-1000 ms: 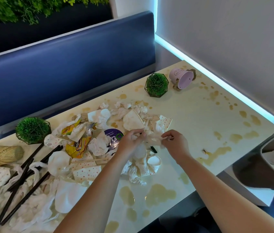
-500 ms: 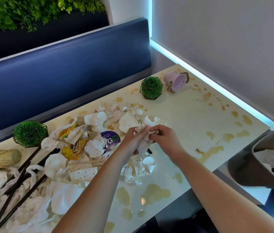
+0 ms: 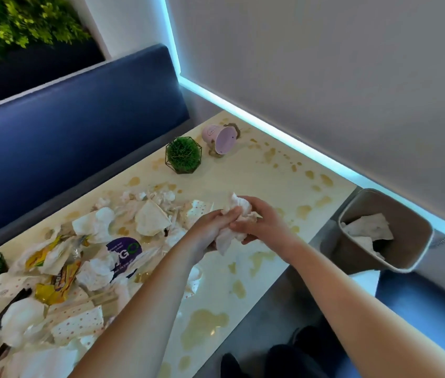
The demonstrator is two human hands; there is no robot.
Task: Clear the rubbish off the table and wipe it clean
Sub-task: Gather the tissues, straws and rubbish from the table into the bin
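Tissues [image 3: 239, 223], crumpled into one wad, sit squeezed between my left hand [image 3: 210, 230] and right hand [image 3: 262, 225], fingers of both curled round them so nothing drops on the way over. At three o'clock from the wad, beyond the table [image 3: 276, 170] edge, waits the bin [image 3: 406, 257], paper already inside. At nine o'clock lies the remaining rubbish [image 3: 87, 257]: napkins, wrappers, dotted paper. Brown spills [image 3: 205, 327] at six o'clock need wiping afterwards, I reckon.

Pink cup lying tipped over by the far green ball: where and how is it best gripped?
Probably across the pink cup body, fingers coming from above. It lies on its side on the table, open mouth facing the near-right, so the curved wall is exposed on top with room around it.
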